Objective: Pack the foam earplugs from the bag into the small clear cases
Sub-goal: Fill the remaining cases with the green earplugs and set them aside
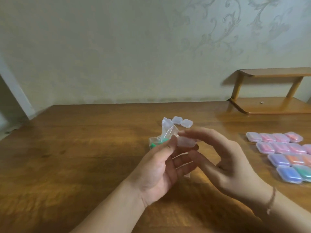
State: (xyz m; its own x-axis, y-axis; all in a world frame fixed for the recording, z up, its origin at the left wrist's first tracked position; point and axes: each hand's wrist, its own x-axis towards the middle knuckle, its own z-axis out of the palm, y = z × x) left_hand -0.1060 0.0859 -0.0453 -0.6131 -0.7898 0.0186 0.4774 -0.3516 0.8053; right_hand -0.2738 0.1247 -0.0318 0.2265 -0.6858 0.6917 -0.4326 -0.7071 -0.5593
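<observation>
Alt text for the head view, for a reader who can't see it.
Both hands, left hand and right hand, hold a small clear case above a wooden table. A plastic bag lies behind; filled cases sit at right.

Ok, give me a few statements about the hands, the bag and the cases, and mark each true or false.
1. Both the left hand and the right hand hold one small clear case. True.
2. The bag holds red earplugs. False: the ones visible are green.
3. Two empty cases lie on the table behind the bag. True.
4. The filled cases lie to the person's left. False: they lie to the right.
</observation>
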